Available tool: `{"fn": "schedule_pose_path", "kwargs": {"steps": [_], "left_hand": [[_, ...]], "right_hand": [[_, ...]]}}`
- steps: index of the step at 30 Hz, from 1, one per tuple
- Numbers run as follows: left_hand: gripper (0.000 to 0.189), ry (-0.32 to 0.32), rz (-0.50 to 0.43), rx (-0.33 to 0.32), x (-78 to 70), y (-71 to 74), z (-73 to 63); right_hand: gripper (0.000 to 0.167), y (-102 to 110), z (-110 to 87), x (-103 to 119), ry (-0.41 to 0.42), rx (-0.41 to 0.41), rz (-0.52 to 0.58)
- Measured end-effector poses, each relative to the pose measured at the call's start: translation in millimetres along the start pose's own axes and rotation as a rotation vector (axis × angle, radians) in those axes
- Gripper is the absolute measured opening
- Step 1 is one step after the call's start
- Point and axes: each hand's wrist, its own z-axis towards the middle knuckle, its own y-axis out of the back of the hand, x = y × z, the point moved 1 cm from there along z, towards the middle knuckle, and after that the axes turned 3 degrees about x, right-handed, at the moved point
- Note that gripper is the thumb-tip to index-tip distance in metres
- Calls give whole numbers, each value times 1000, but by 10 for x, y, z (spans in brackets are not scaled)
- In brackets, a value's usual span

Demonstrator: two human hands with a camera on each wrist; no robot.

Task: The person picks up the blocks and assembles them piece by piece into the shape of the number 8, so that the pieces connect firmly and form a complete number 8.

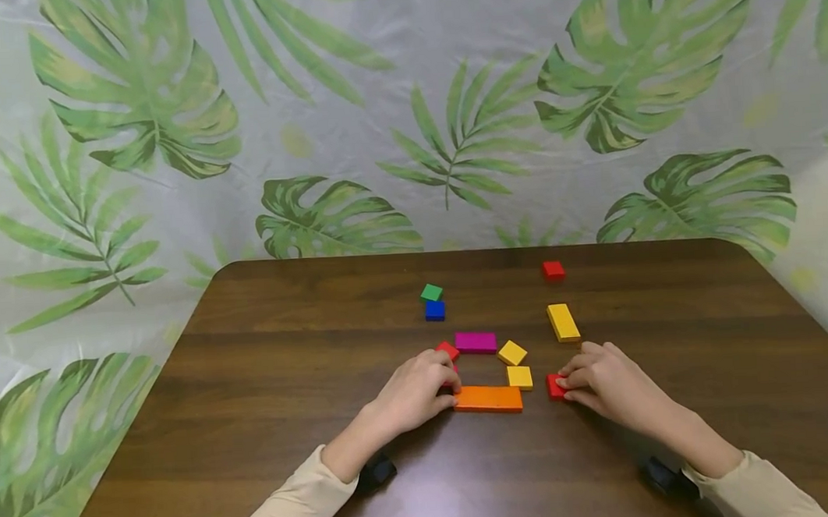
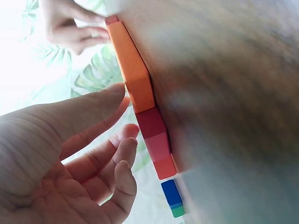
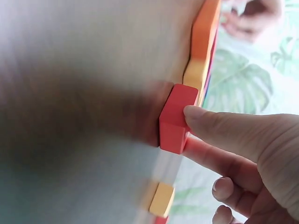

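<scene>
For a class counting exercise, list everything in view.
Table: 1, brown, foreground
Backdrop: 1, grey and green, behind
Orange block: 1, orange, front middle
Purple block: 1, purple, behind orange
Blue block: 1, blue, back left
Green block: 1, green, behind blue
Yellow blocks: 3, yellow, right of purple
Red blocks: 4, reddish, two left, two right
Sleeves: 2, cream, lower edge
Wrist devices: 2, black, beside sleeves
Left hand: 1, at orange block
Right hand: 1, pinching red block

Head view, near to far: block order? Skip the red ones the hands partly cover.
Orange block → squared-up yellow square → turned yellow square → purple block → yellow oblong → blue block → green block → far red block.
</scene>
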Motion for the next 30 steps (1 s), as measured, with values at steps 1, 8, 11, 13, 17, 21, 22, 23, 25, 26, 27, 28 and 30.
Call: {"fn": "schedule_pose_path", "kwargs": {"steps": [1, 8, 11, 13, 17, 21, 22, 23, 25, 26, 27, 28, 30], "left_hand": [[7, -1, 0, -1, 5, 4, 0], [6, 13, -2, 0, 45, 16, -8], [6, 12, -1, 5, 46, 13, -11], [6, 12, -2, 5, 43, 14, -11], [6, 13, -2, 6, 34, 19, -10], [7, 8, -4, 4, 25, 15, 1], [7, 5, -4, 3, 24, 13, 5], [7, 2, -6, 0, 23, 10, 9], [7, 0, -9, -1, 19, 10, 13], [7, -1, -11, -2, 17, 9, 13], [7, -2, -14, -2, 16, 6, 13], [7, -3, -16, -2, 13, 6, 11], [7, -3, -18, -1, 9, 2, 6]], "right_hand": [[19, 1, -23, 41, 10, -14, 12], [18, -2, -63, 324, 76, -45, 69], [17, -8, -46, 416, 88, -46, 82], [17, -16, -27, 460, 87, -42, 84], [15, -32, 15, 513, 70, -28, 91], [14, -42, 37, 528, 42, -28, 85], [14, -43, 39, 528, 35, -27, 84], [14, -44, 41, 527, 27, -25, 84], [14, -47, 39, 526, 15, -21, 85], [14, -48, 38, 526, 12, -18, 87], [14, -50, 35, 526, 9, -17, 90], [15, -52, 32, 528, 6, -16, 88], [15, -58, 23, 529, 1, -15, 89]]}}
